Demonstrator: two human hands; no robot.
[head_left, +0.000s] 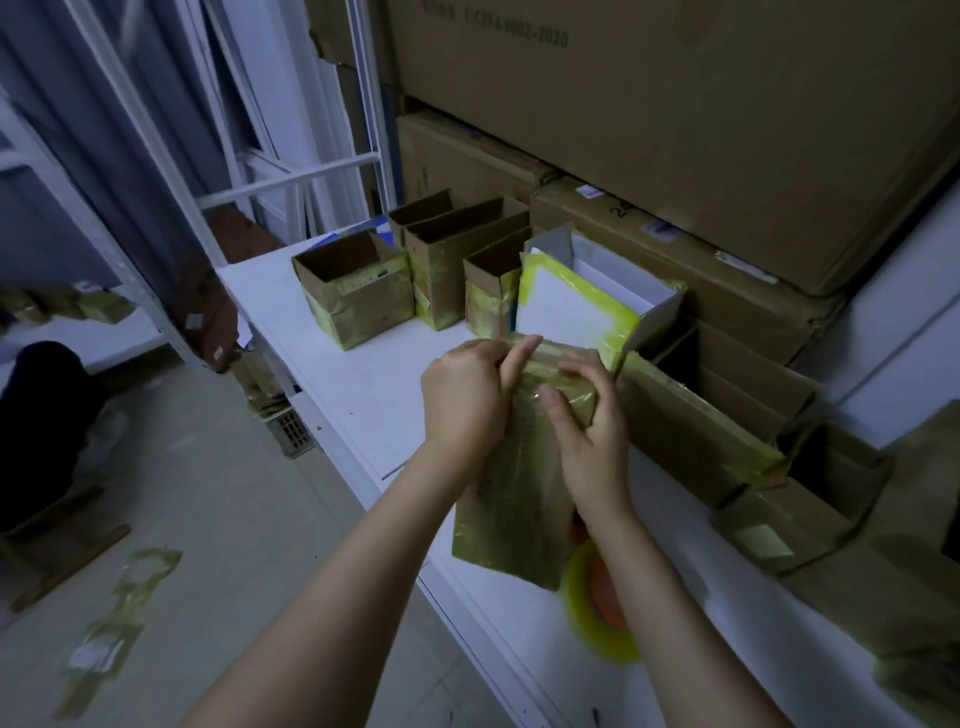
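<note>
Package (511, 493) between left grip (467, 400), right grip (589, 431)

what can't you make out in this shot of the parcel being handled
Head view only.
Taped parcel: top edge covered by the left hand and right hand; contents unseen under the wrapping.
Tape roll: blurred, partly behind the right forearm.
Big carton: print too blurred to read, top cut off by the frame edge.

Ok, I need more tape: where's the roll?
Head view, lower right: the yellow tape roll lies on the white table, partly under the right forearm, right of the taped package.
</note>
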